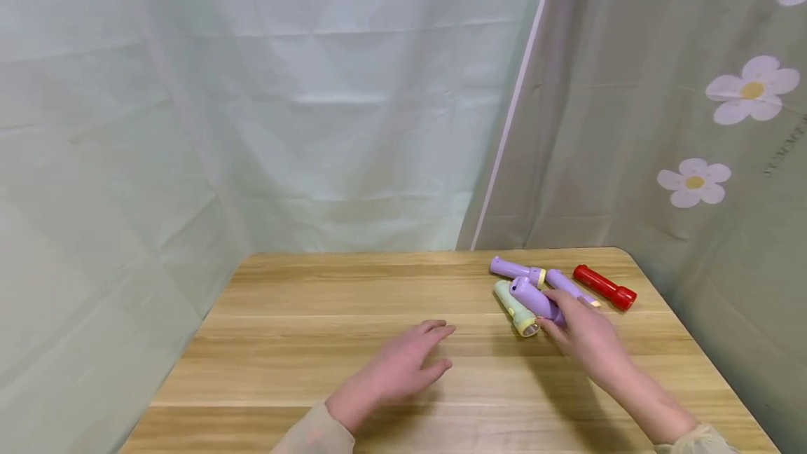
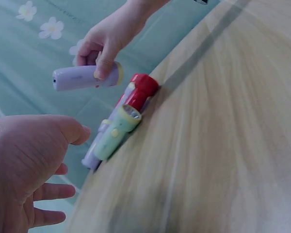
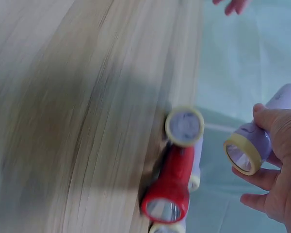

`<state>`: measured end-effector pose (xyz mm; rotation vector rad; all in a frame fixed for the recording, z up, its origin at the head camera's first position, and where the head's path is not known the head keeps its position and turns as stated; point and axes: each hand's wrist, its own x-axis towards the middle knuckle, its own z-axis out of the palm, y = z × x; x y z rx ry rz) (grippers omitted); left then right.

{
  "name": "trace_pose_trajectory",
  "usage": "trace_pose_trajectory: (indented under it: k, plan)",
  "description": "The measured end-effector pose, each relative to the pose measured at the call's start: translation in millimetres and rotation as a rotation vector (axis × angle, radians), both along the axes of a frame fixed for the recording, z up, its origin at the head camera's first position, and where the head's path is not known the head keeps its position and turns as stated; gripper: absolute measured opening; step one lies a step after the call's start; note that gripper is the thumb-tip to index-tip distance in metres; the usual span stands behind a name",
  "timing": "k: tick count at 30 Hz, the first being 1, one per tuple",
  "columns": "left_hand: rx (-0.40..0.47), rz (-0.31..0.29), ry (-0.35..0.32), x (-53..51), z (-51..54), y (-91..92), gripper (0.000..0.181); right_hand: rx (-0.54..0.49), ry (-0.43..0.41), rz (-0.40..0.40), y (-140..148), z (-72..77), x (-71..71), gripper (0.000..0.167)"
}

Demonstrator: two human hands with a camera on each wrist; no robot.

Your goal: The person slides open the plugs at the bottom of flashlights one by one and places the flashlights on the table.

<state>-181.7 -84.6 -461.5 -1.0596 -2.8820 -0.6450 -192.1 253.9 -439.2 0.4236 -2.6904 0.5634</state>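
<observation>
Held torch [image 1: 532, 298]: purple, yellow rim, in your right hand [image 1: 589, 335], up off the table [image 1: 284, 342] at its right side. In the head view it overlaps the green torch [image 1: 513, 303]; the left wrist view shows clear air between it and the pile.

Your right hand grips it near the head end, thumb one side, fingers the other, tail sticking out past your fingertips. Arm reaches in from lower right, wrist above the table. The right wrist view shows the lens facing partly toward that camera.

Your left hand [image 1: 403, 363] holds nothing: fingers extended toward the right, thumb apart from them, well left of the torches. Its forearm comes in from the bottom edge.

On the table: green torch nearest you, far purple torch [image 1: 509, 268] behind it, second purple torch [image 1: 563, 282] beside your right hand, red torch [image 1: 602, 286] at far right. Curtain [image 1: 378, 90] behind, printed flowers [image 1: 692, 183] on the right part.

Hidden stuff: your right hand covers the held torch's rim in the head view and part of the second purple torch. Right wrist view clips the held torch's tail, shows only your left fingertips, and cuts a torch at the bottom edge. Yellow-rimmed torch [image 3: 184, 126] there hides its own body; can't tell its colour. Both sleeves [image 1: 318, 433] are cut off.
</observation>
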Motion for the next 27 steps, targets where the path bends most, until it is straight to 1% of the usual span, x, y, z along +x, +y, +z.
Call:
trace_pose_trajectory:
  k: [6, 9, 13, 17, 20, 24, 27]
  plan:
    - [0.044, 0.039, -0.019, -3.2, 6.7, -8.2, 0.056, 0.005, 0.033, 0.044, -23, -5.5, -6.5, 0.043]
    - [0.072, 0.064, -0.023, -4.3, 6.4, -11.7, 0.056, 0.026, 0.055, 0.059, -33, -8.2, -7.5, 0.044]
    - [0.145, 0.108, -0.037, -4.3, 5.9, -15.5, 0.055, 0.050, 0.083, 0.086, -45, -11.1, -7.4, 0.046]
    - [0.226, 0.176, -0.081, -3.1, 7.0, -20.2, 0.055, 0.068, 0.114, 0.102, -55, -13.0, -7.4, 0.053]
    - [0.267, 0.217, -0.108, -2.7, 7.0, -22.2, 0.055, 0.072, 0.132, 0.114, -60, -13.6, -7.8, 0.055]
    - [0.315, 0.237, -0.148, -2.7, 6.4, -21.9, 0.057, 0.065, 0.138, 0.123, -63, -13.8, -5.4, 0.055]
    - [0.373, 0.249, -0.217, -4.2, 6.1, -19.7, 0.062, 0.063, 0.137, 0.120, -64, -13.7, -3.6, 0.054]
